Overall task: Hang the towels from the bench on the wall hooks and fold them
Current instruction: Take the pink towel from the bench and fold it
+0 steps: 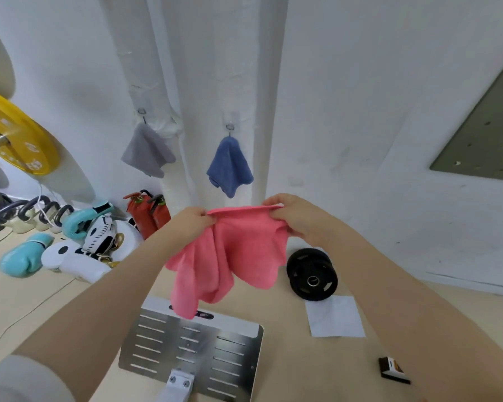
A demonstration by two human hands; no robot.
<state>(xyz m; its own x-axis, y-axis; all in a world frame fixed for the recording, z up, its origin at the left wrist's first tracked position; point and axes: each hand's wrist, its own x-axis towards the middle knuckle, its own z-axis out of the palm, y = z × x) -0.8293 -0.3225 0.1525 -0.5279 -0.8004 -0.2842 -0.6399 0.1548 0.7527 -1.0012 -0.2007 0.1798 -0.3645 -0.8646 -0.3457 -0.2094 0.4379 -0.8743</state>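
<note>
Head view: both hands, left hand (193,220) and right hand (288,214), pinch my pink towel (230,256); edge should stay taut for hanging.

Count by kind. Towels: three, namely one grey towel (147,150) and one blue towel (230,168) on the far wall and one pink towel (230,256) held nearer. Wall hooks: two seen. Hands: two. Light-blue boxing gloves at left: two. Black weight plates (312,275), right: one stack, number unclear. Yellow plate (18,132), far left: one.
</note>
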